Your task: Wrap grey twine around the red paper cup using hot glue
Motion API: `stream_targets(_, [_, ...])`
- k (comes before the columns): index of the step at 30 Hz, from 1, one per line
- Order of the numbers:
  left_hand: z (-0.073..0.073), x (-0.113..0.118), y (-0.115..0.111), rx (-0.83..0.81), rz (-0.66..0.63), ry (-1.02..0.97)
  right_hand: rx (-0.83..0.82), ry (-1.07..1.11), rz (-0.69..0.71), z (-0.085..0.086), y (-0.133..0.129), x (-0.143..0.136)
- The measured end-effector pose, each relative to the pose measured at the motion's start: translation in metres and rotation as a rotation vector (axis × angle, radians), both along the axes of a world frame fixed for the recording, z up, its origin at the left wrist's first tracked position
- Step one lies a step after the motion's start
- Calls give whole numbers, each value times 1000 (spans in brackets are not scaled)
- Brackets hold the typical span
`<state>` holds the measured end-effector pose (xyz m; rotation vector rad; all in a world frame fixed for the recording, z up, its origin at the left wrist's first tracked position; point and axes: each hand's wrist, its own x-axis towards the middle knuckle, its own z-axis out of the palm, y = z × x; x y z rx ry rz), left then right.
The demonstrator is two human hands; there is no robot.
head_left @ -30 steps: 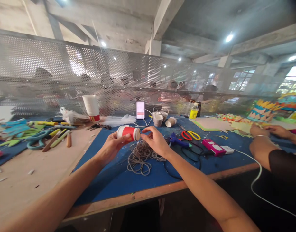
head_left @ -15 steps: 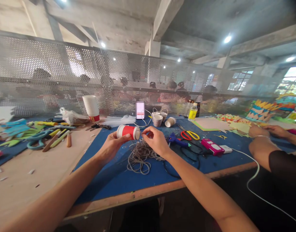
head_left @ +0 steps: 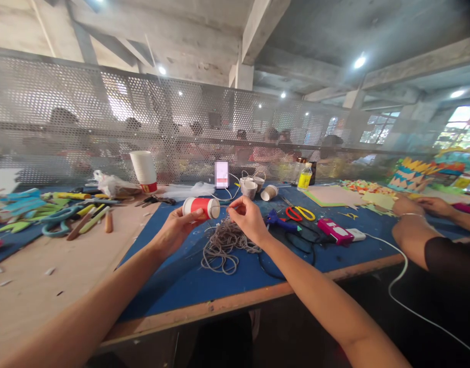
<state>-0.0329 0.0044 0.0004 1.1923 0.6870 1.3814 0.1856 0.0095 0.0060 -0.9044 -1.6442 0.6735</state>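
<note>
A red and white paper cup lies on its side in my left hand, its base end turned to the right. The fingers and thumb wrap round it from the left. Just right of the cup, apart from it, my right hand is closed in a pinch. Whatever sits between those fingertips is too small to make out. Below both hands a tangled heap of grey cord rests on a blue mat. Right of the heap is a blue glue gun.
Red-and-yellow-handled scissors, a magenta box and a bottle are at right, near another person's arms. Cord-wrapped cups, a phone and stacked cups stand behind. Tools cover the left.
My right fingertips have drawn slightly away from the cup, widening the gap. The cup has shifted a little up and left in my left hand's hold.
</note>
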Motion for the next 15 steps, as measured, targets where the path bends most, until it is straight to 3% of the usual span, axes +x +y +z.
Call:
stream_targets(7, [1, 1, 0, 16, 71, -2, 4, -44, 139, 1, -6, 0])
stream_targets(15, [1, 1, 1, 8, 136, -6, 114, -341, 195, -2, -16, -1])
